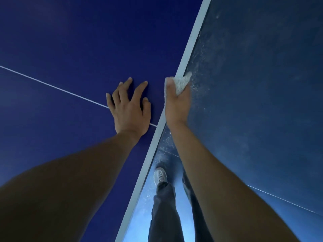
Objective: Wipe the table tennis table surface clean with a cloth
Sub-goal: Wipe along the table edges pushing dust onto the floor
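The blue, white-edged table tennis table [70, 41] bears a left hand [130, 110] across its thin white line [52, 86].

No legible text, label, brand, number or sign is present. The bench [70, 41] carries painted markings only: a thin white line [52, 86] across its blue surface and a white band [192, 44] along its edge. Neither contains characters.
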